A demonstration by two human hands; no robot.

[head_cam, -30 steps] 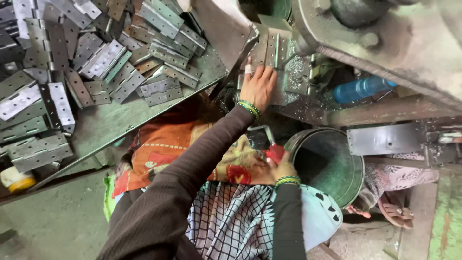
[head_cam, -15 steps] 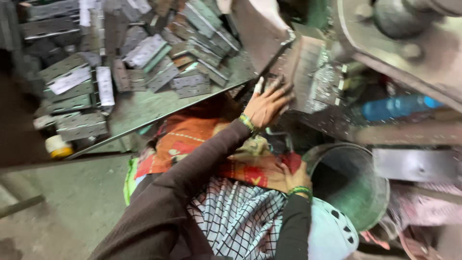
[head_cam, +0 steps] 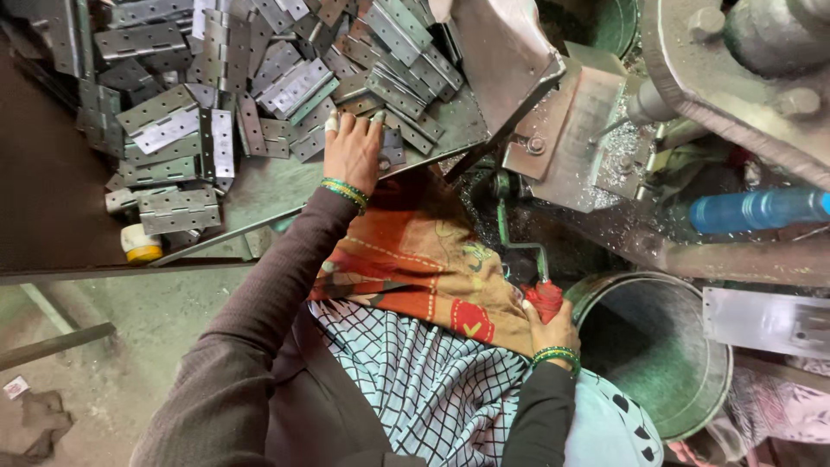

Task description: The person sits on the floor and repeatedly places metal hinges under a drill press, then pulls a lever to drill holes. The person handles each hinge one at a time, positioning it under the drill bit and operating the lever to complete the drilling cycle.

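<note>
My left hand (head_cam: pixel 353 151) reaches onto a metal tray table (head_cam: pixel 285 186), fingers spread over flat grey metal hinges (head_cam: pixel 298 91) at the edge of a big pile; whether it grips one I cannot tell. My right hand (head_cam: pixel 552 327) is closed around the red knob of a green lever (head_cam: pixel 543 297) beside my lap. A patterned orange cloth (head_cam: pixel 415 259) and a checked cloth (head_cam: pixel 432 389) cover my knees. Both wrists wear green and yellow bangles.
A grey machine body (head_cam: pixel 553 121) with metal shavings stands ahead on the right. A round metal bucket (head_cam: pixel 657 346) sits by my right hand. A blue bottle (head_cam: pixel 752 209) lies on the machine frame. A small yellow-and-white roll (head_cam: pixel 141 245) rests at the table edge.
My left hand has left the machine's slot and swung left onto the hinge pile. The right hand stays on the red lever knob. The camera has turned left.
</note>
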